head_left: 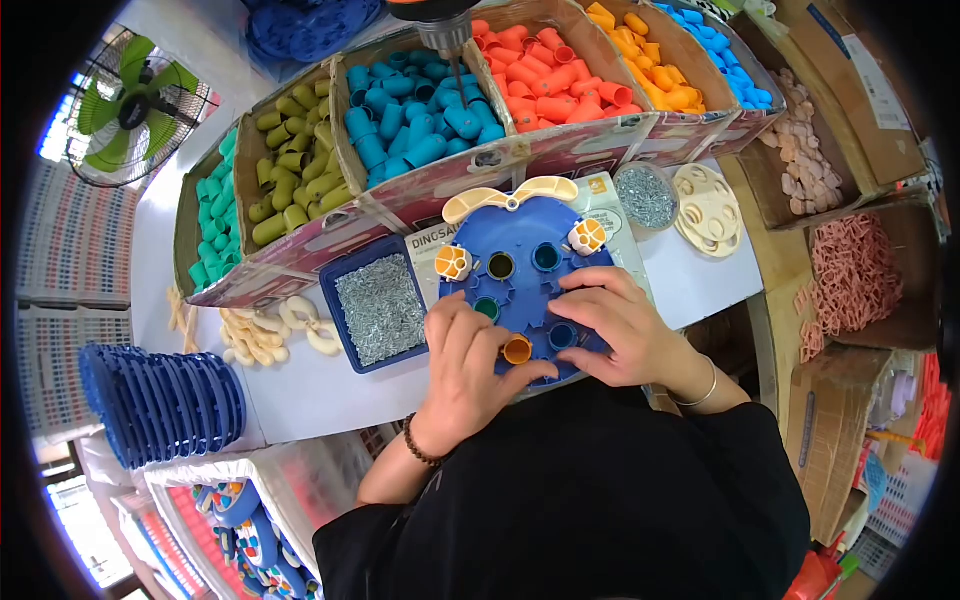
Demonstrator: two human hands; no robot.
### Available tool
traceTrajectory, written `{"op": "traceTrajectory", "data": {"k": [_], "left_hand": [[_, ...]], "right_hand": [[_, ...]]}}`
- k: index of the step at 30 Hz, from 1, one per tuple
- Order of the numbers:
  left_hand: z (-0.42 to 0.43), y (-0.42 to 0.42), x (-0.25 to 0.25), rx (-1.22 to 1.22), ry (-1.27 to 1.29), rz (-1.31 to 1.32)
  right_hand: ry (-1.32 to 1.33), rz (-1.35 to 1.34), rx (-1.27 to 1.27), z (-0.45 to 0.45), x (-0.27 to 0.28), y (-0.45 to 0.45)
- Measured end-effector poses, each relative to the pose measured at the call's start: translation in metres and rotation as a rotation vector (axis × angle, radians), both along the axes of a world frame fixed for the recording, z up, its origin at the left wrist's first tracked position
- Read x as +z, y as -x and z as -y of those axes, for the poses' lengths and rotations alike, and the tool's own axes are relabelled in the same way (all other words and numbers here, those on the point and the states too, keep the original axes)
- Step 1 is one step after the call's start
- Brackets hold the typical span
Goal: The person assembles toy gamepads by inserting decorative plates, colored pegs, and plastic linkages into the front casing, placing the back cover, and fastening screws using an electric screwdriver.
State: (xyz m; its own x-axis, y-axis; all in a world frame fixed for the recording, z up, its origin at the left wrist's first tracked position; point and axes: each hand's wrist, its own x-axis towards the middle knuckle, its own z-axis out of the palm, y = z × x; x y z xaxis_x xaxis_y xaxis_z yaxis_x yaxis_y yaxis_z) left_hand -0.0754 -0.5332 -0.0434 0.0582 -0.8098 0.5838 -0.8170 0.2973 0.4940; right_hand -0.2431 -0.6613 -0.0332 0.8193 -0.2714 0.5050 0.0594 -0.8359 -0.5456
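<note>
A dark blue plastic toy base (513,235) lies in front of me with short coloured tubes standing in its holes. My left hand (465,360) is curled at the near left, thumb and index finger closed around an orange tube (517,349). On the right side, my right hand (622,330) curves its thumb and fingers about a blue tube (562,336). An olive tube (501,265), a teal tube (546,257) and a green tube (487,308), partly covered by my left hand, sit farther in. Two white-and-orange round pieces (453,263) flank the base; a cream curved piece (512,197) tops it.
Behind stands a divided cardboard bin (440,195) of coloured tubes. A screwdriver tool (445,35) hangs above it. Screws fill a blue tray (380,310) and a round tub (646,197). Stacked blue frames (165,402) stand left, cream discs (708,210) right.
</note>
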Motion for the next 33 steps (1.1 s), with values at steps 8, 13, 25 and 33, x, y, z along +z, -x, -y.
{"op": "traceTrajectory", "data": {"k": [8, 13, 25, 33], "left_hand": [[0.001, 0.0, 0.003, 0.031, -0.073, 0.038], [-0.002, 0.004, 0.014, -0.01, -0.16, 0.323], [0.007, -0.009, 0.007, -0.192, -0.118, 0.395], [0.008, -0.01, 0.005, -0.173, -0.106, 0.361]], "right_hand": [[0.062, 0.107, 0.02, 0.0, -0.002, -0.001], [0.19, 0.288, -0.038, 0.005, -0.004, 0.007], [0.119, -0.749, -1.586, 0.055, -0.026, 0.223], [-0.058, -0.996, -1.928, 0.074, -0.061, 0.295]]}}
